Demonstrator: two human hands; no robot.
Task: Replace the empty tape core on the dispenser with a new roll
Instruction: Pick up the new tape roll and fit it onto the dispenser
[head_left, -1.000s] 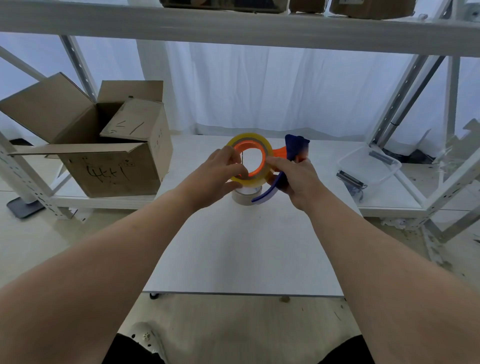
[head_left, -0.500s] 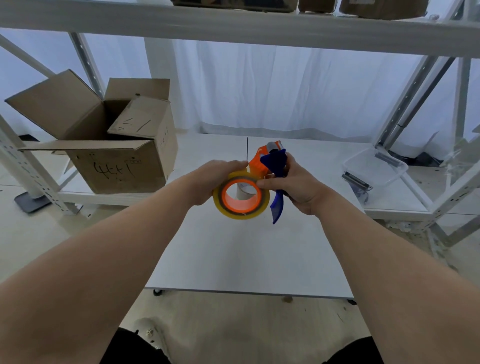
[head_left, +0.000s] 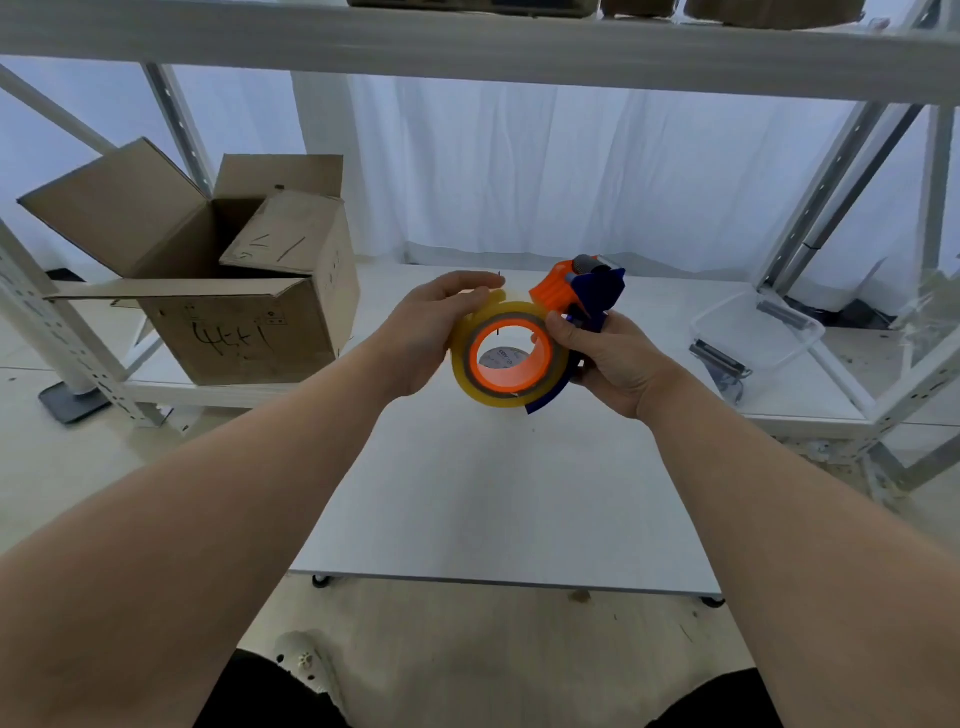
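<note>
Both hands gripping: left (head_left: 431, 332) cups tape roll (head_left: 506, 364), right (head_left: 608, 358) wraps dispenser (head_left: 587, 291), handle hidden.

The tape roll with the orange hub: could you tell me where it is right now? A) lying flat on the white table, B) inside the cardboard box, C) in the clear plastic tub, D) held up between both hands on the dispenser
D: the tape roll sits on the dispenser, with the left hand cupping its rim and the right hand gripping the handle, above the white table.
</note>
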